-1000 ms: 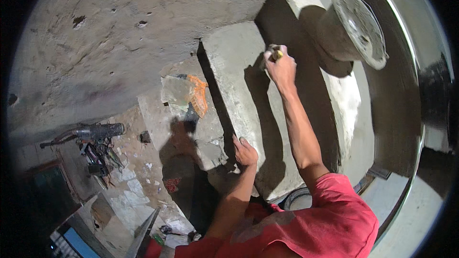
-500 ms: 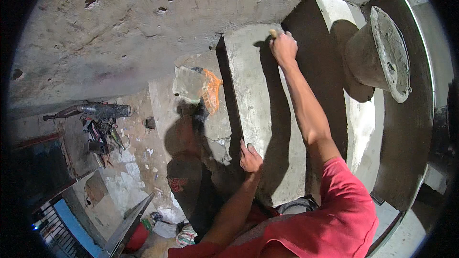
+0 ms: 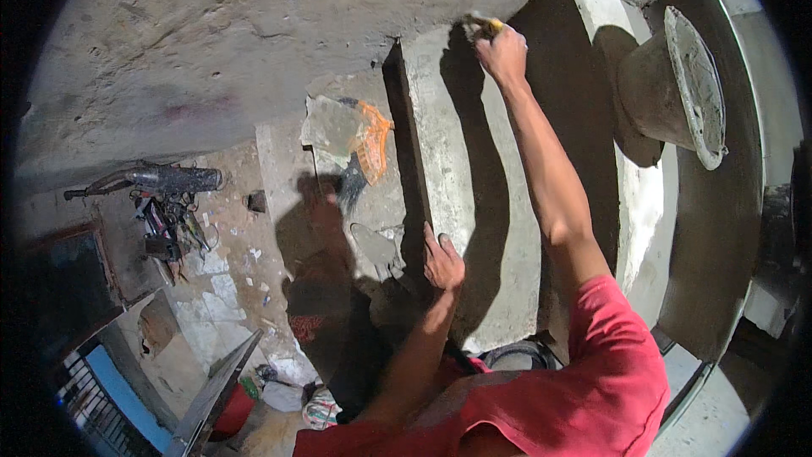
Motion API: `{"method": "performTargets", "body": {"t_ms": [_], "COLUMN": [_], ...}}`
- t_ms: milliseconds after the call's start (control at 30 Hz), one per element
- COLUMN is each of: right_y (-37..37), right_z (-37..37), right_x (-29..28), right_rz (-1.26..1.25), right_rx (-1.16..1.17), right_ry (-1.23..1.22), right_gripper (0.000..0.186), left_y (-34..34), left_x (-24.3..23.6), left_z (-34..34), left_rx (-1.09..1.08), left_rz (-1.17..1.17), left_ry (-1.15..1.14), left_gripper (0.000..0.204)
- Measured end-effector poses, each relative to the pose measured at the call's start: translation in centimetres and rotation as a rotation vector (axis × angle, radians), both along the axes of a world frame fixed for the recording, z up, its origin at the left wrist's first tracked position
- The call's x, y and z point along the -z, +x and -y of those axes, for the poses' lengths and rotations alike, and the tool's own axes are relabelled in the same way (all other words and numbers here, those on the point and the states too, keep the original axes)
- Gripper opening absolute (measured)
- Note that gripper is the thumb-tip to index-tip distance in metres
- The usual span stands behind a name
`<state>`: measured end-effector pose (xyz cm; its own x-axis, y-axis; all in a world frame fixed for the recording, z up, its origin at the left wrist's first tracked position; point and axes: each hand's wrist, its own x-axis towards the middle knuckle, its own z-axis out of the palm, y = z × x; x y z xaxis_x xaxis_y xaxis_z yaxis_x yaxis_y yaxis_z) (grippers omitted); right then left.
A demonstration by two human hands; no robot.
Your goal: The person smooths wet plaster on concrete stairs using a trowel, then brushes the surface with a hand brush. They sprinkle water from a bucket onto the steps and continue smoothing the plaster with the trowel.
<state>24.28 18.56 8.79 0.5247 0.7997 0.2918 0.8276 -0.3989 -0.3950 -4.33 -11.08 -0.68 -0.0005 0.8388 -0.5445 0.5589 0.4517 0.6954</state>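
Head view, right hand (image 3: 502, 52) grip clamped on brush (image 3: 475, 25), left hand (image 3: 442, 261) flat, fingers apart, on rough concrete slab (image 3: 444, 144).

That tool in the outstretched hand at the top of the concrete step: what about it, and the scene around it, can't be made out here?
- Head view: the tool is mostly wrapped by the right hand; only a yellowish end shows, kind unclear.
- The left hand lies on the concrete step; its palm is hidden.
- The heap of tools is too small to sort.
- The lower left is dark and cut off by the rim.
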Motion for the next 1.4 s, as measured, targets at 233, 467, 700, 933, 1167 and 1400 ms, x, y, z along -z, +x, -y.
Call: {"method": "performTargets", "body": {"t_ms": [233,467,700,933,1167,1400], "right_y": [-0.9,-2.4,-3.6,-7.2,-7.7,-9.9], "right_z": [1.1,-0.7,-2.1,-2.5,-0.3,3.8], "right_x": [1.6,1.7,1.8,1.0,0.4,0.4], "right_rz": [0.188,0.067,-0.079,0.098,-0.032,-0.430], "right_rx": [-0.055,0.090,-0.387,-0.239,-0.127,-0.278], "right_ry": [-0.135,0.075,-0.096,-0.233,-0.071,-0.021], "right_gripper": [0.028,0.038,0.041,0.032,0.025,0.029], "left_y": [7.0,8.3,8.6,8.4,8.3,8.0], "left_x": [-1.3,0.0,0.3,0.5,0.6,0.9], "left_z": [-15.1,-15.1,-15.7,-15.5,-15.3,-15.3], "left_rx": [0.391,0.374,0.446,0.422,0.378,0.366], "left_rz": [-0.239,-0.320,-0.378,-0.384,-0.324,-0.357], "left_ry": [0.513,0.556,0.434,0.497,0.545,0.535], "left_gripper": [0.073,0.074,0.074,0.073,0.076,0.084]}}
